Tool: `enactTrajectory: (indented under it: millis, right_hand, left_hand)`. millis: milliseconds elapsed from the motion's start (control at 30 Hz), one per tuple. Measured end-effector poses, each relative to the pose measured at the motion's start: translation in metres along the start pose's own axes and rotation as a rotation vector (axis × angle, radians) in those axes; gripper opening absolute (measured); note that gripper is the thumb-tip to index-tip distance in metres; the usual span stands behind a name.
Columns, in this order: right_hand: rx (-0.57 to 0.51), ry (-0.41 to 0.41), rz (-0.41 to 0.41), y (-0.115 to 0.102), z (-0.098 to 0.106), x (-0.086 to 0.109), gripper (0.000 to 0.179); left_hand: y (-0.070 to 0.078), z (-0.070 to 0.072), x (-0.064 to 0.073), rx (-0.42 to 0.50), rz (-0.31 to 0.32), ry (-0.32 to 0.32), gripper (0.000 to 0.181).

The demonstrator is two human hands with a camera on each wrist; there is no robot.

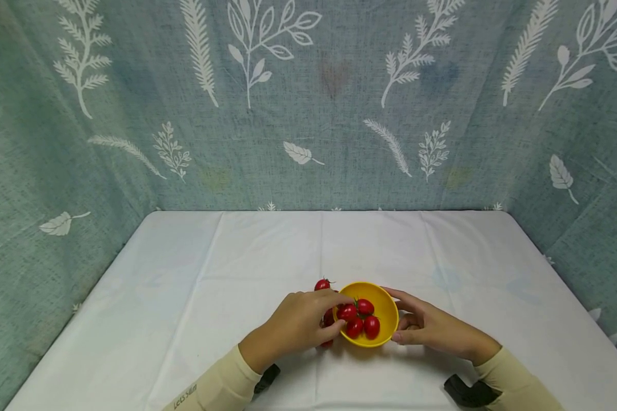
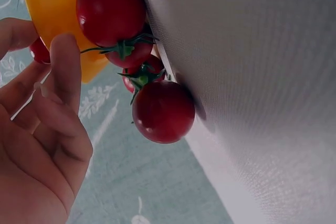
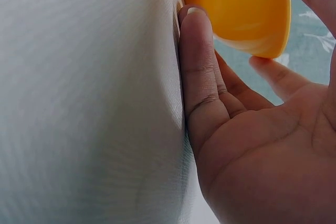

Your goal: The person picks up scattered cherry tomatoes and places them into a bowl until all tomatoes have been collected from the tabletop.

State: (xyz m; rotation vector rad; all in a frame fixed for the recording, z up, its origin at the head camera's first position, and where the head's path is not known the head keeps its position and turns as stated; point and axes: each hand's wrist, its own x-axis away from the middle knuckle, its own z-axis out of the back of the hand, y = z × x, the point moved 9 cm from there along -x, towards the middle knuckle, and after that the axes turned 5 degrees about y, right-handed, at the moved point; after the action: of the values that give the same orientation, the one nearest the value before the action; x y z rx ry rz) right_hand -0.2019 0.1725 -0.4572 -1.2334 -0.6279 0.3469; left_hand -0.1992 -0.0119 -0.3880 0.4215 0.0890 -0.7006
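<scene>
A yellow bowl (image 1: 389,308) stands upright on the white cloth with several small red tomatoes (image 1: 372,327) inside. My left hand (image 1: 303,319) reaches over its left rim, and thumb and forefinger pinch a tomato (image 1: 347,312) at the rim. The left wrist view shows that tomato (image 2: 39,52) partly hidden behind the fingers. My right hand (image 1: 432,328) holds the bowl's right side, thumb near the front and forefinger toward the back. In the right wrist view, fingertips (image 3: 197,24) rest low by the bowl's wall (image 3: 241,9).
More tomatoes with green stems lie left of the bowl, partly under my left hand, one at the back (image 1: 322,284) and one close to the left wrist camera (image 2: 164,112). The white tablecloth (image 1: 236,251) reaches back to a green leaf-patterned curtain (image 1: 339,148).
</scene>
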Motion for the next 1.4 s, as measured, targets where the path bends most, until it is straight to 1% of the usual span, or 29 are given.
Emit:
enactTrajectory:
  millis: [200,433,667,900,1000,1133,1267,1333,1400]
  right_hand:
    - [0.004,-0.008,0.019,-0.001,0.000,0.000,0.080]
    - [0.016,-0.004,0.019,-0.001,-0.001,0.001,0.080]
    - [0.019,-0.013,0.036,-0.003,-0.002,0.001,0.079]
    - [0.018,-0.013,0.046,-0.004,-0.002,0.001,0.079]
    - [0.022,-0.011,0.040,-0.003,-0.002,0.001,0.079]
    - [0.025,-0.010,0.029,-0.003,-0.001,0.001,0.078]
    - [0.027,-0.008,0.028,-0.003,-0.001,0.001,0.079]
    - [0.031,-0.005,0.027,-0.004,-0.001,0.001,0.079]
    - [0.038,-0.001,0.026,-0.003,-0.001,0.001,0.079]
  left_hand:
    - [0.001,-0.002,0.000,-0.009,-0.007,-0.005,0.037]
    - [0.003,-0.006,0.001,-0.032,-0.019,-0.046,0.033]
    - [0.006,-0.005,0.001,-0.062,-0.048,-0.025,0.030]
    - [0.006,-0.005,0.001,-0.057,-0.062,-0.016,0.027]
    - [0.006,-0.001,0.002,-0.042,-0.065,-0.005,0.027]
    - [0.004,0.009,0.003,-0.029,-0.065,0.033,0.028]
    - [-0.001,0.020,0.004,-0.058,-0.053,0.070,0.029]
    - [-0.004,0.024,0.004,-0.068,-0.045,0.078,0.029]
    - [-0.008,0.026,0.005,-0.080,-0.032,0.070,0.029]
